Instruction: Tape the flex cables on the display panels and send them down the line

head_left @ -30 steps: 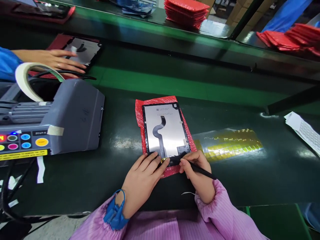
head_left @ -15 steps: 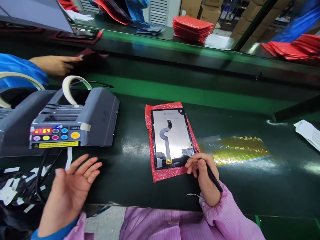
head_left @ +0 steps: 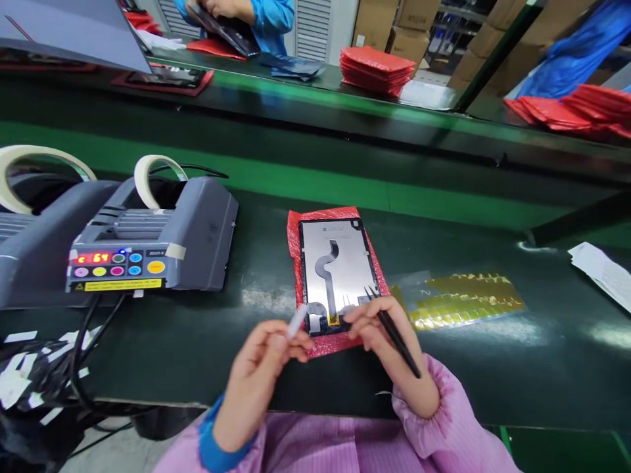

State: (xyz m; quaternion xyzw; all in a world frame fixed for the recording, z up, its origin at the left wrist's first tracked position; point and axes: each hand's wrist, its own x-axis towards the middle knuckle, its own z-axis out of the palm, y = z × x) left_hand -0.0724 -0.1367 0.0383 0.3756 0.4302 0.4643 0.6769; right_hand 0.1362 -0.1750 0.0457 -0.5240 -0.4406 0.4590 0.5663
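Between the fingers of my left hand is a short white strip of tape, held up over the lower left corner of a tablet screen. The screen lies back side up, with a grey ribbon cable curving down to a yellow patch. Beneath it rests a red bubble-wrap bag. Black tweezers are tucked in my right hand, tips pointing up the screen. The fingers of that hand are at the screen's lower right corner.
A grey tape dispenser with a tape roll stands left, another dispenser beside it. Sheets of amber stickers lie right of the screen. Tape scraps and cables are at lower left. Across the bench, a person in blue handles a dark panel.
My left hand has taken the tape strip from the dispenser and moved right to the screen. My right hand has shifted slightly left. The co-worker's hand at left has gone.
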